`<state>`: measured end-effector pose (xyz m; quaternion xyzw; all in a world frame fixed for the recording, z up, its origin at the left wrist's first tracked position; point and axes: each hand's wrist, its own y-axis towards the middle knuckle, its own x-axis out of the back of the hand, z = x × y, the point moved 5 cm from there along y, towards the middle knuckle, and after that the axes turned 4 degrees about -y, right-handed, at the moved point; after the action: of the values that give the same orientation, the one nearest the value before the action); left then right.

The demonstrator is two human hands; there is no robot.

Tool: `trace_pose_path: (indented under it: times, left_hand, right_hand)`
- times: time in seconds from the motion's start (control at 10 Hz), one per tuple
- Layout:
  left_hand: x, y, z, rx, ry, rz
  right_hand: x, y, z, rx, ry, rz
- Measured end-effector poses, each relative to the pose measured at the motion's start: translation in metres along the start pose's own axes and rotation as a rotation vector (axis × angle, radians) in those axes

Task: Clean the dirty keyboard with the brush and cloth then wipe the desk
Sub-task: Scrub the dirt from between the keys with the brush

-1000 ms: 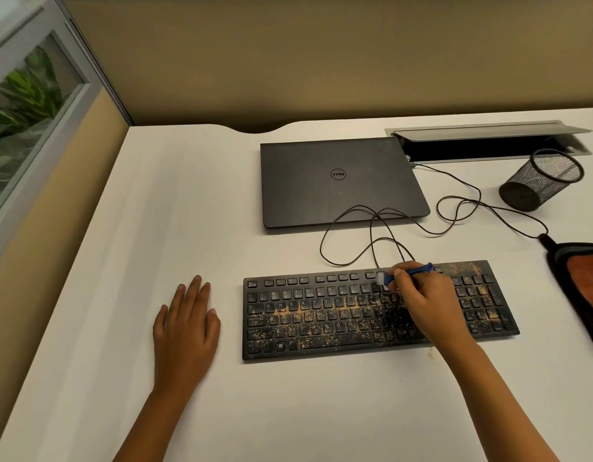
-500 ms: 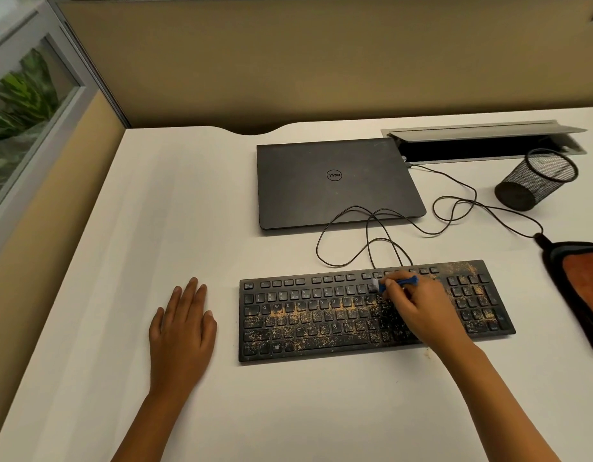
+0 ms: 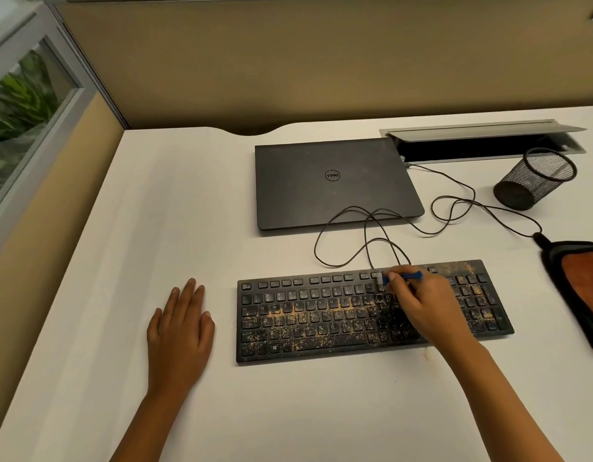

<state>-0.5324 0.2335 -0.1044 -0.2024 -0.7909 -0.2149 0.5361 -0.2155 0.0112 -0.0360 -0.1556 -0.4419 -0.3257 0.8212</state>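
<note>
A black keyboard speckled with orange-brown crumbs lies on the white desk. My right hand hovers over its right half and pinches a small blue brush, whose pale bristle end touches the upper key rows near the middle. My left hand rests flat on the desk just left of the keyboard, fingers straight. An orange cloth with a black border lies at the right edge, partly cut off by the frame.
A closed dark laptop sits behind the keyboard, with a thin black cable looping between them. A black mesh pen cup stands at the back right, in front of an open cable tray. Partition walls enclose the desk.
My right hand and the brush have shifted slightly left along the upper key rows. The left hand stays flat on the desk.
</note>
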Motion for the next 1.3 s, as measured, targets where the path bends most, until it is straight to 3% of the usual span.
trace_pose_path:
  times: [0.1,0.3,0.5,0.6,0.7,0.8,1.0,1.1,1.3]
  left_hand:
    - [0.0,0.0,0.0,-0.002,-0.002,0.001]
    - [0.0,0.0,-0.001,-0.005,-0.005,-0.006]
    - [0.0,0.0,0.0,-0.008,-0.003,-0.011]
    - [-0.001,0.0,0.0,-0.009,-0.002,-0.01]
    - [-0.001,0.0,0.001,-0.01,-0.001,-0.012]
    - [0.0,0.0,0.0,-0.014,-0.002,-0.01]
    - [-0.002,0.001,0.002,-0.009,-0.005,0.0]
    - [-0.002,0.0,0.001,-0.004,-0.011,-0.001]
    - [-0.002,0.001,0.002,-0.006,-0.01,0.002]
  right_hand:
    - [-0.004,-0.001,0.001,-0.004,-0.008,0.055]
    - [0.001,-0.003,-0.006,-0.039,0.135,-0.024]
    - [-0.001,-0.003,-0.011,-0.103,0.063,-0.026]
    - [0.005,-0.004,-0.013,-0.103,0.108,-0.119]
    - [0.002,-0.006,-0.008,-0.07,0.144,-0.093]
    - [-0.004,-0.007,-0.006,-0.054,0.07,-0.02]
    - [0.002,-0.004,-0.01,-0.041,0.07,-0.132]
    - [0.0,-0.003,-0.008,-0.025,0.009,-0.047]
    - [0.006,0.0,-0.008,-0.014,-0.009,-0.072]
